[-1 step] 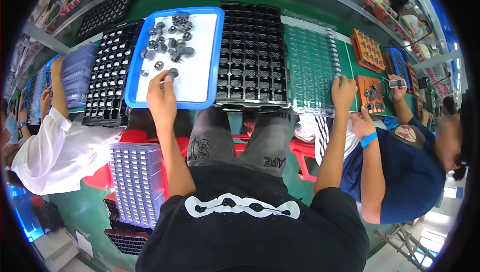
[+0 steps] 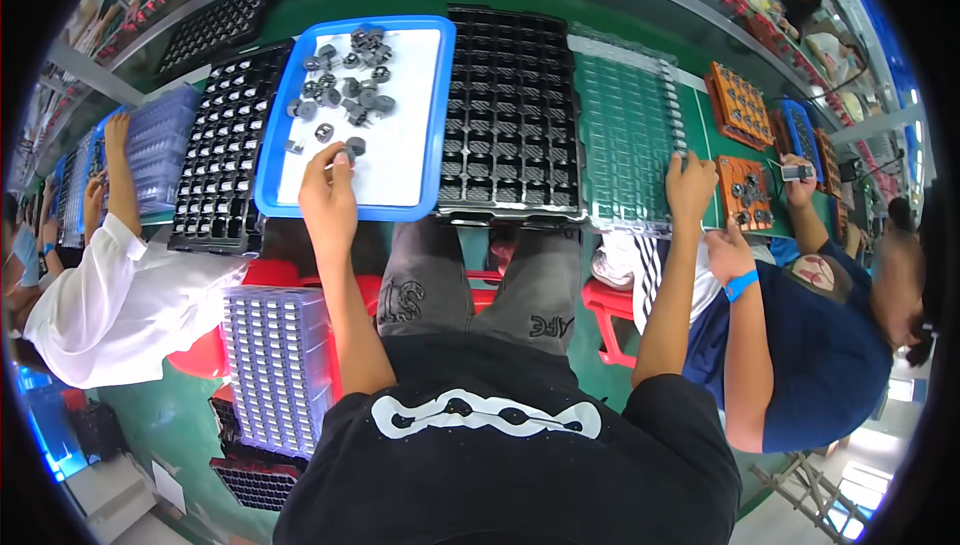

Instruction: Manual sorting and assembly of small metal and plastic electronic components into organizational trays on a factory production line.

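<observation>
My left hand (image 2: 330, 190) reaches over the near part of a blue-rimmed tray (image 2: 437, 135) with a white bottom. Its thumb and index finger are closed at a small dark grey round part (image 2: 356, 147). Several similar dark parts (image 2: 350, 88) lie loose farther up that tray. At the right edge of a clear plastic blister tray (image 2: 625, 135), my right hand (image 2: 692, 190) has its fingers bent and drawn together; what they hold, if anything, is hidden. A column of small silvery pieces (image 2: 672, 110) fills the clear tray's right side, just beyond those fingertips.
An unfilled black blister tray (image 2: 508, 115) lies between the blue and clear trays. Left is a black tray with bright pieces (image 2: 225, 135). Co-workers sit close on both sides; the right one's hand (image 2: 730, 255) is by an orange fixture (image 2: 745, 190). Stacked clear trays (image 2: 275, 375) stand low left.
The whole view has shifted very slightly, with the things appearing a little farther right. Both my hands keep their places at the trays.
</observation>
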